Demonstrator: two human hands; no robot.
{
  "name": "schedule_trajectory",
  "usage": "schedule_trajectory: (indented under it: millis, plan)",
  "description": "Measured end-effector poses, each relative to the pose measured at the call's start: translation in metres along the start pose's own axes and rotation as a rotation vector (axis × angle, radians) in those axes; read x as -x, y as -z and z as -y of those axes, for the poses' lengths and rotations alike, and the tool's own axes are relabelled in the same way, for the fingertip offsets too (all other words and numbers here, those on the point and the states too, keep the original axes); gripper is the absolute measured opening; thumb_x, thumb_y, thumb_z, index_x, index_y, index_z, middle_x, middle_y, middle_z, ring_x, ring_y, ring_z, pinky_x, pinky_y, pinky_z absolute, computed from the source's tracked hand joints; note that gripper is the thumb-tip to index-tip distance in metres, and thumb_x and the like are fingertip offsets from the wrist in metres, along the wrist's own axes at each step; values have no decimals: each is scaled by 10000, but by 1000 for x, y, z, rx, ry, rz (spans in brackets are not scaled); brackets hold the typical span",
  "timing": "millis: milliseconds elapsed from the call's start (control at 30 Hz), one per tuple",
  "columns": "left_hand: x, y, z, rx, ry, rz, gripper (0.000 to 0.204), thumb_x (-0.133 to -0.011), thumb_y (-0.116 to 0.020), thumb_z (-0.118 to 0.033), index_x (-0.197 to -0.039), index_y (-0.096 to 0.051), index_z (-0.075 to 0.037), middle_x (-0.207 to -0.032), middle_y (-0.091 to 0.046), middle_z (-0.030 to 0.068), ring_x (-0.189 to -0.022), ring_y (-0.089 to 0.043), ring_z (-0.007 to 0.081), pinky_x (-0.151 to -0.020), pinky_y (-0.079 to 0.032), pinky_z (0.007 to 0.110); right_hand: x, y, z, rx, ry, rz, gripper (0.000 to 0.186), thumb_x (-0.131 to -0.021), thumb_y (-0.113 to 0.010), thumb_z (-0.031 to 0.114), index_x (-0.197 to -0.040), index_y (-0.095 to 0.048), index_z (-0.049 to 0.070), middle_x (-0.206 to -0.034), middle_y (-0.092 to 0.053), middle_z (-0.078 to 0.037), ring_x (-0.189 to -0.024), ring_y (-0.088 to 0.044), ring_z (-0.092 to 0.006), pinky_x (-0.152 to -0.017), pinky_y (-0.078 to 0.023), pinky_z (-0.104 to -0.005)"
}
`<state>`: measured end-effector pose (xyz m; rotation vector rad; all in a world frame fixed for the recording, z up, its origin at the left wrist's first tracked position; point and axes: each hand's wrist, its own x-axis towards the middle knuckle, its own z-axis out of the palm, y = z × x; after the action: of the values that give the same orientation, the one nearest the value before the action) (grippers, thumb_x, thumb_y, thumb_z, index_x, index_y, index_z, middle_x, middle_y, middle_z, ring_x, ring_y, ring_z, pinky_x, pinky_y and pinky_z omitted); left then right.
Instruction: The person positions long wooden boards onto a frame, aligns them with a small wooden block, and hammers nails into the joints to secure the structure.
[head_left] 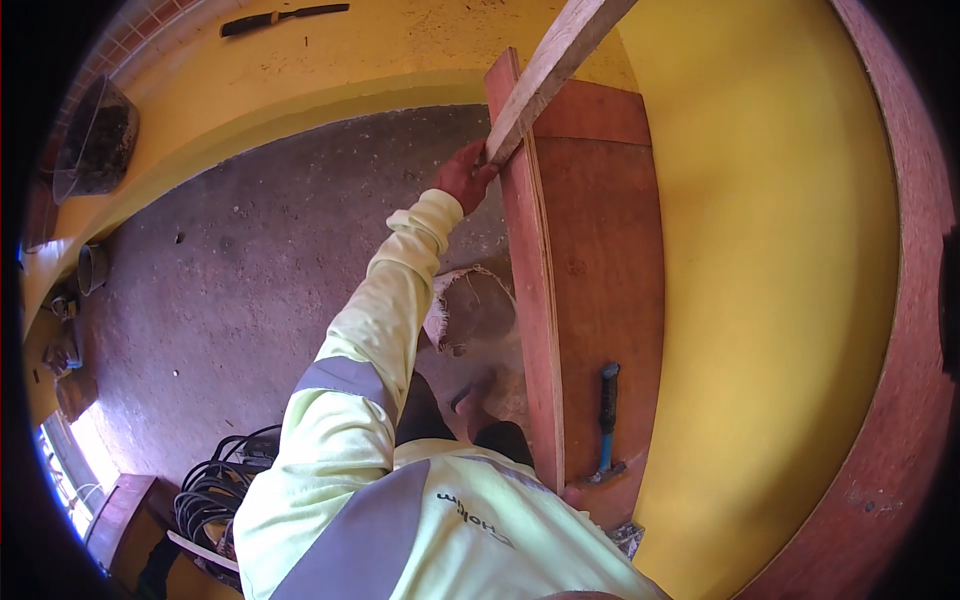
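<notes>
My left hand (466,180) reaches far forward, its fingers closed around the lower end of a wooden batten (553,75) that slants up to the right. The batten crosses over a narrow reddish plank (533,300), set along the left edge of a wide red-brown board (605,240). On that board lies a claw hammer (608,415) with a black grip and blue shaft, its head toward me. Only a small bit of my right hand (572,494) shows, by the plank's near end; my sleeve and chest hide the rest, so its grip is unseen.
A yellow wall (770,250) rises on the right. Black cable (212,495) lies coiled at lower left. A dark bucket (97,140) and a black-handled tool (283,18) rest on the yellow ledge (400,45). Near my feet is a frayed whitish sack (440,310) on the grey floor (250,270).
</notes>
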<state>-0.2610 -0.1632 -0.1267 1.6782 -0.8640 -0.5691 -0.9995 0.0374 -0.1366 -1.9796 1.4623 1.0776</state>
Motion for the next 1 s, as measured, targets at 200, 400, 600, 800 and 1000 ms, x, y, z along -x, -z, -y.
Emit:
schedule_trajectory:
  millis: [200, 400, 600, 800, 1000]
  plan:
    - [12, 1, 0, -142, 41, 30, 514, -862, -540, -265, -1290, -396, -20, -1230, -500, 217, -1087, -531, 359, -919, -421, 379, 7, 36, 29, 43, 11, 1, 414, -722, -609, 458, -830, -671, 63, -771, -643, -191, -727, -633, -370, -659, -503, -455]
    - [144, -50, -39, 290, 464, 123, 1041, -741, -625, -560, -1396, -79, 36, -1370, -300, 297, -1304, -264, 376, -1045, -274, 388, 43, 110, 105, 0, 47, -82, 453, -700, -619, 468, -746, -663, 20, -709, -621, -225, -670, -625, -383, -624, -499, -464]
    - [208, -107, -81, 383, 389, 275, 703, -742, -702, -390, -1218, -341, -19, -1052, -529, 140, -925, -542, 270, -778, -464, 365, 66, 155, 146, -240, 97, -232, 484, -683, -604, 457, -608, -614, -21, -606, -560, -260, -537, -554, -432, -533, -440, -509]
    - [181, -103, -56, 606, 963, 453, 474, -654, -769, -309, -937, -397, -231, -795, -478, 16, -698, -495, 191, -484, -430, 343, 51, 138, 151, -222, -56, -239, 185, -692, -640, 246, -823, -653, 116, -869, -626, -127, -851, -603, -311, -721, -494, -430]
    - [185, -104, -96, 375, 684, 569, 491, -654, -663, -581, -683, -509, -116, -557, -456, 34, -630, -476, 177, -555, -453, 380, 78, 132, 148, -284, 29, -986, 73, -612, -625, 135, -608, -574, 83, -623, -603, -113, -629, -615, -308, -533, -483, -411]
